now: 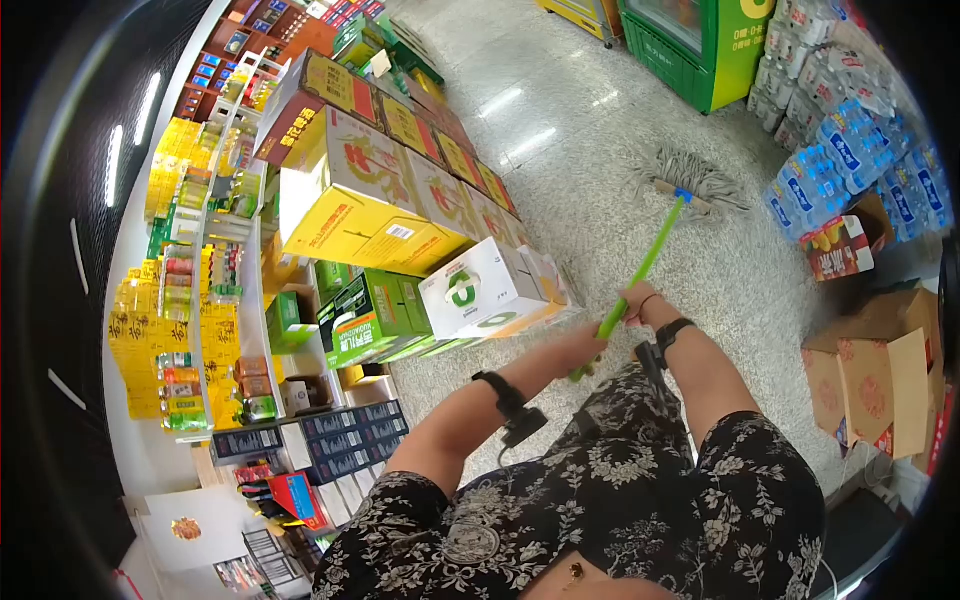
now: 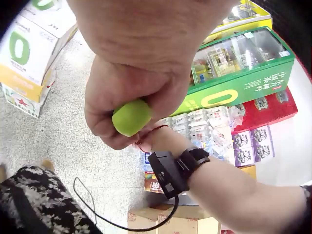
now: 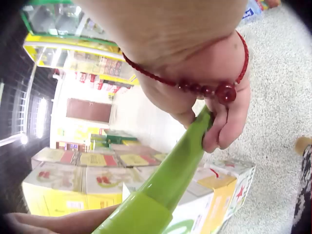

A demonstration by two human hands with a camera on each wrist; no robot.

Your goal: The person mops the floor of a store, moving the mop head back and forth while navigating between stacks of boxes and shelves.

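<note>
Both hands hold the green handle of a string mop (image 1: 652, 252), which slants down and away from the body. My left hand (image 1: 594, 350) grips it near its top end; in the left wrist view the rounded green handle end (image 2: 131, 118) pokes out of the curled fingers. Farther down the shaft, my right hand (image 1: 637, 304), with a red beaded bracelet (image 3: 225, 92) at the wrist, has its fingers wrapped round the handle. The grey mop head (image 1: 708, 178) lies spread on the speckled floor, joined to the handle by a blue piece.
To the left, stacked drink cartons (image 1: 385, 200) and a white box (image 1: 485, 290) border the floor (image 1: 560, 180). On the right stand blue-wrapped bottle packs (image 1: 850, 150) and an open cardboard box (image 1: 870, 370). A green fridge (image 1: 690, 50) is ahead.
</note>
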